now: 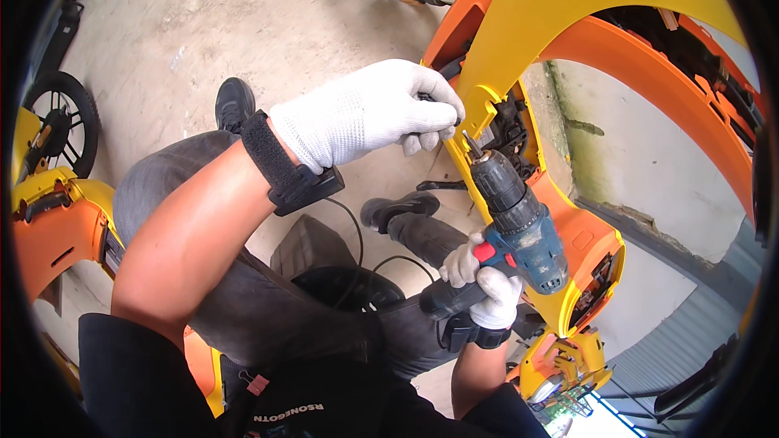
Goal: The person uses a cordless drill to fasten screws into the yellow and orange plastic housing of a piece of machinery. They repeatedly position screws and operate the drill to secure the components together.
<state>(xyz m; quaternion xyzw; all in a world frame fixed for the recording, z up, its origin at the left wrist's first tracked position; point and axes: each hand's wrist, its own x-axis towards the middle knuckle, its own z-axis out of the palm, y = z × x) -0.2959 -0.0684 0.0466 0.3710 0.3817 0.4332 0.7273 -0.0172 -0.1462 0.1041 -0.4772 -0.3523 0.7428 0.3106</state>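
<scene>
My right hand, in a white knit glove, is wrapped round the handle of a blue and black cordless drill. The drill's chuck points up and left, and its short bit ends beside the yellow edge of a scooter body. My left hand, gloved alike, is closed in a pinch just left of that edge. Something small and dark shows between its fingers, too little of it to name. Dark inner parts show through an opening in the yellow and orange bodywork.
An orange curved panel arches at the right. More yellow and orange scooter bodywork and a black spoked wheel stand at the left. A dark cable loops near my legs. A grey block-shaped thing sits between them.
</scene>
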